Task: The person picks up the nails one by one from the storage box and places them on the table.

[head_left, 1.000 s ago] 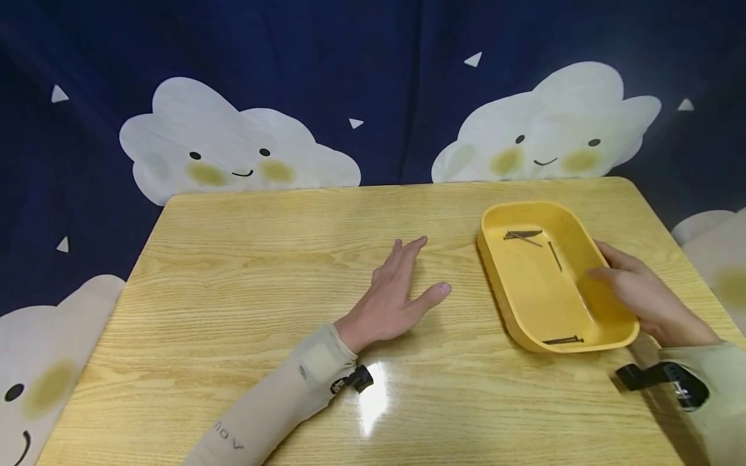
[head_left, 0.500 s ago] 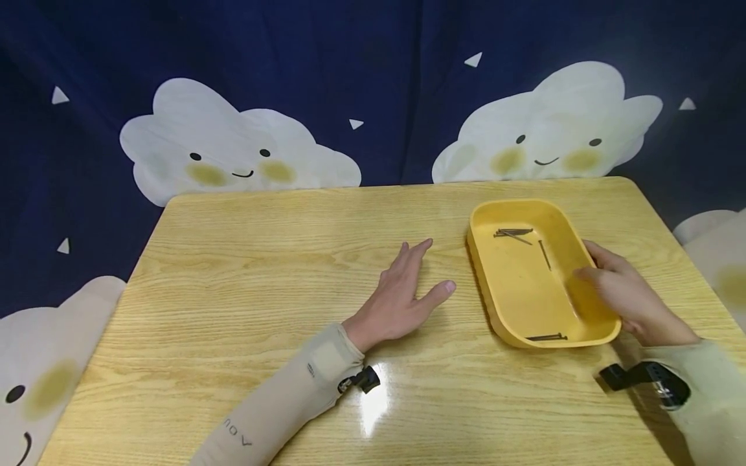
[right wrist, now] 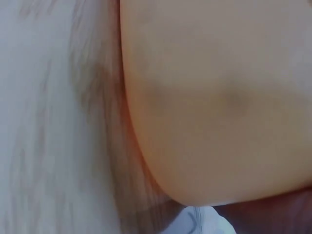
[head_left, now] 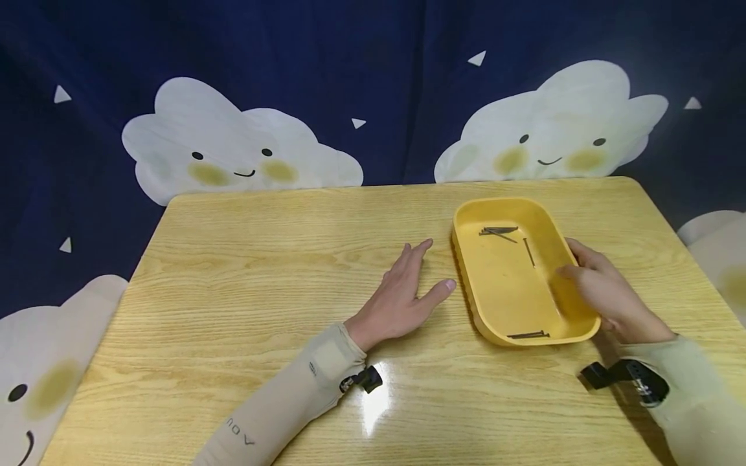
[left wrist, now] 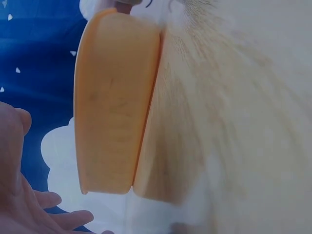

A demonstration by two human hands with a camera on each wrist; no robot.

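A yellow plastic tub (head_left: 507, 285) stands right of centre on the wooden table. My right hand (head_left: 609, 294) grips its right wall, thumb over the rim inside and the fingers hidden behind the outside. Dark nails lie in it: a small bunch (head_left: 499, 232) at the far end, a single nail (head_left: 528, 252) near the right wall and a few nails (head_left: 529, 334) along the near wall. My left hand (head_left: 399, 298) is left of the tub, fingers straight, thumb spread toward it with a small gap. In the left wrist view the tub's side (left wrist: 114, 107) faces that hand.
The wooden table (head_left: 233, 285) reaches back to a dark blue curtain (head_left: 396, 65) printed with smiling clouds. Each forearm carries a small black wrist camera; the right one (head_left: 626, 378) sits close to the tabletop. Light glares off the table near the left wrist.
My right hand has slid the tub leftward across the table, closer to my left hand. The nails have travelled along with it. My left hand shifted slightly right, then stayed nearly still.
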